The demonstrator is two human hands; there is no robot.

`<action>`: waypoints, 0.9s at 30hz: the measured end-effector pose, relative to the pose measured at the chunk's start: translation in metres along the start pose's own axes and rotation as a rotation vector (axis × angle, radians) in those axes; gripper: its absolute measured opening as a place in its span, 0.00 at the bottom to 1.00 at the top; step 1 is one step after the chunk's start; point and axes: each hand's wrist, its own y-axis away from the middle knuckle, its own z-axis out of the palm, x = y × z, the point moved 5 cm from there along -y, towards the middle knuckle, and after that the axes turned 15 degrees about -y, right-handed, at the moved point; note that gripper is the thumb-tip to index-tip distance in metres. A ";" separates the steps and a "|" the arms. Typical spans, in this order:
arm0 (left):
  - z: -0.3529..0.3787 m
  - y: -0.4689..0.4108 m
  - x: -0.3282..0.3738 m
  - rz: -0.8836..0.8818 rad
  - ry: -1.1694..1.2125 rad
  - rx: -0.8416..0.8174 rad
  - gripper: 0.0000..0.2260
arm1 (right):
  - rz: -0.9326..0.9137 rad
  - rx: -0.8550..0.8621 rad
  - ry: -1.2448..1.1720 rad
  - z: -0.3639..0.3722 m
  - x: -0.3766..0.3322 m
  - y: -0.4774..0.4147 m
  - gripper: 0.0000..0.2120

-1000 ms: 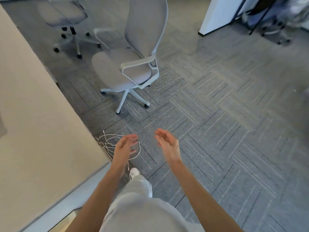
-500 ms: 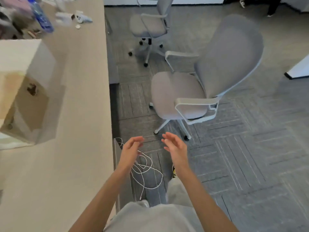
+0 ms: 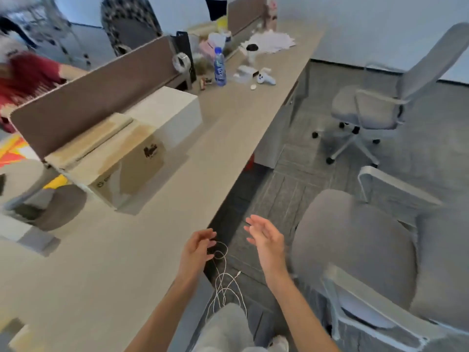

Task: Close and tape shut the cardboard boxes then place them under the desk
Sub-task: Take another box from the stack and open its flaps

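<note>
Hands: the left hand (image 3: 196, 246) and right hand (image 3: 266, 240) hang side by side but apart. Their palms are turned toward each other and the fingers are loose and hold nothing, likely readied to take a box by two sides.
Boxes: two, well ahead of the hands and to their left on the tabletop (image 3: 142, 250). One is a brown cardboard box (image 3: 127, 161) and one a white box (image 3: 167, 110) just behind it. Both sit against the divider (image 3: 96, 97), probably pushed back to leave working room.
Box top: the brown box's flaps look folded down; whether tape runs over them is too blurred to tell.
Cable: one white cable (image 3: 223, 280) lies tangled on the floor just below the hands and appears untouched.
Chairs: two, both grey. The near chair (image 3: 355, 250) is just right of the right hand, and the far chair (image 3: 373, 107) is well beyond. The near one crowds the way under the tabletop.
Bottle: one water bottle (image 3: 219, 69), far ahead of the hands.
</note>
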 end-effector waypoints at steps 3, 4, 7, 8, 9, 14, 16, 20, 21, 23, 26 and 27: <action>-0.017 -0.015 0.023 0.008 0.046 0.132 0.12 | 0.057 -0.145 0.016 0.038 -0.008 -0.034 0.13; -0.026 -0.020 0.029 0.012 0.060 0.176 0.12 | 0.066 -0.202 0.035 0.052 -0.009 -0.045 0.13; -0.054 -0.044 0.045 0.020 0.088 0.305 0.13 | 0.075 -0.352 0.092 0.097 -0.009 -0.074 0.11; -0.064 -0.053 0.049 0.024 0.102 0.344 0.13 | 0.077 -0.400 0.103 0.113 -0.008 -0.082 0.11; -0.074 -0.063 0.053 0.028 0.122 0.380 0.13 | 0.080 -0.448 0.119 0.129 -0.007 -0.090 0.11; -0.121 -0.109 0.061 0.025 0.162 0.538 0.13 | 0.110 -0.609 0.237 0.198 0.000 -0.133 0.11; -0.141 -0.126 0.064 0.028 0.134 0.602 0.13 | 0.115 -0.635 0.292 0.220 0.001 -0.152 0.10; -0.177 -0.153 0.070 0.018 0.137 0.708 0.12 | 0.135 -0.682 0.352 0.263 0.003 -0.189 0.09; -0.187 -0.159 0.070 0.006 0.139 0.734 0.12 | 0.142 -0.689 0.363 0.275 0.004 -0.198 0.09; -0.205 -0.172 0.070 -0.014 0.108 0.782 0.11 | 0.143 -0.710 0.375 0.302 0.009 -0.217 0.08; -0.233 -0.195 0.071 -0.071 0.021 0.839 0.12 | 0.127 -0.703 0.412 0.341 0.017 -0.249 0.08; -0.242 -0.203 0.071 -0.099 -0.007 0.854 0.13 | 0.128 -0.710 0.429 0.354 0.022 -0.263 0.08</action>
